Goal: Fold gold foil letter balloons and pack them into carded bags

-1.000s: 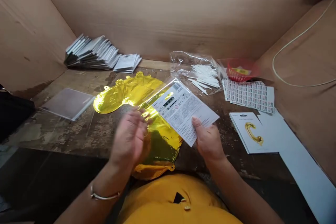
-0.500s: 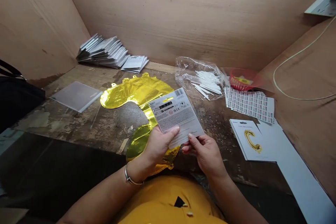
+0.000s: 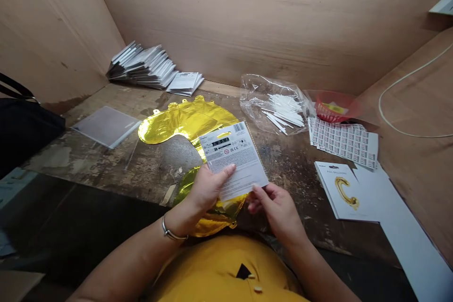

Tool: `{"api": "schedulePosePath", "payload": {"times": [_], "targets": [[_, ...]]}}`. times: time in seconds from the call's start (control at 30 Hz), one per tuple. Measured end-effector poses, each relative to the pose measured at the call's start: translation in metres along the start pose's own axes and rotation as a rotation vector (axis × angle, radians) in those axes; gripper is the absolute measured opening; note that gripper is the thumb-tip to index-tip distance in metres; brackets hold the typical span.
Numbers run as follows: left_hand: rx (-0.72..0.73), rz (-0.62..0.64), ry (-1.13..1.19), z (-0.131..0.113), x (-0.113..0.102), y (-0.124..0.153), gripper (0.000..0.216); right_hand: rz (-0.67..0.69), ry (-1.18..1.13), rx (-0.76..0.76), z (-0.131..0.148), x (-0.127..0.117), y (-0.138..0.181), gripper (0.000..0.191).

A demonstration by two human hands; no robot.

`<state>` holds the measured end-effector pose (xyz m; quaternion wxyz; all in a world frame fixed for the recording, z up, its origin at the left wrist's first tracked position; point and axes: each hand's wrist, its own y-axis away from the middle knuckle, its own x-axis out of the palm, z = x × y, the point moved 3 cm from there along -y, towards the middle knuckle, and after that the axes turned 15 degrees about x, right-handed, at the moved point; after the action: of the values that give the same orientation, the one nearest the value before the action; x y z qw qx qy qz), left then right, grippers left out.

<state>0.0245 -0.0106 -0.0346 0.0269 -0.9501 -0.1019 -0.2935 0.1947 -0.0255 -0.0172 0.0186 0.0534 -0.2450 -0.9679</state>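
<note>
My left hand (image 3: 208, 186) is closed around the left edge of a white printed card (image 3: 235, 160), thumb flat across its face. Barcode, small print and a hanging slot show on this side. Clear film stands out along its edges, so it seems to sit in a plastic sleeve. At the lower right corner, my right hand (image 3: 278, 207) pinches it between thumb and curled fingers. Beneath the card and my left hand lies a flat gold foil balloon (image 3: 184, 122), curved, with small tabs on its rim. Part of it is hidden.
Stacked packets (image 3: 145, 66) lean at the back left, near a clear sleeve (image 3: 108, 126). Toward the right are a bag of white sticks (image 3: 285, 108), a red basket (image 3: 334, 108), sticker sheets (image 3: 343, 144) and "Foil Balloons" cards (image 3: 345, 193). A black bag (image 3: 28, 127) is far left.
The view has shifted slightly, so the table things appear a little farther right. The card has moved slightly left and turned a little more upright. Both hands keep their hold on it.
</note>
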Motion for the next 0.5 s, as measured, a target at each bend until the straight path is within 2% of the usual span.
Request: {"api": "schedulePosePath", "payload": {"times": [0.07, 0.1, 0.23, 0.3, 0.4, 0.5], "targets": [[-0.041, 0.027, -0.01, -0.002, -0.004, -0.003, 0.045, -0.13, 0.112, -0.141, 0.008, -0.019, 0.004, 0.045], [-0.062, 0.059, -0.018, -0.002, -0.004, -0.003, 0.045, -0.138, 0.151, -0.178, 0.012, -0.026, 0.004, 0.046], [-0.155, 0.289, -0.026, 0.001, 0.003, 0.008, 0.044, 0.109, 0.139, -0.077, 0.015, -0.029, -0.006, 0.037], [-0.218, 0.355, -0.024, 0.001, 0.006, 0.019, 0.045, 0.061, -0.008, -0.054, 0.011, -0.027, -0.015, 0.034], [-0.244, 0.351, -0.051, 0.003, 0.01, 0.032, 0.041, -0.032, -0.187, -0.043, 0.0, -0.021, -0.025, 0.035], [-0.128, 0.304, -0.082, 0.007, 0.013, 0.036, 0.035, 0.014, -0.189, 0.006, -0.01, -0.013, -0.03, 0.04]]}}
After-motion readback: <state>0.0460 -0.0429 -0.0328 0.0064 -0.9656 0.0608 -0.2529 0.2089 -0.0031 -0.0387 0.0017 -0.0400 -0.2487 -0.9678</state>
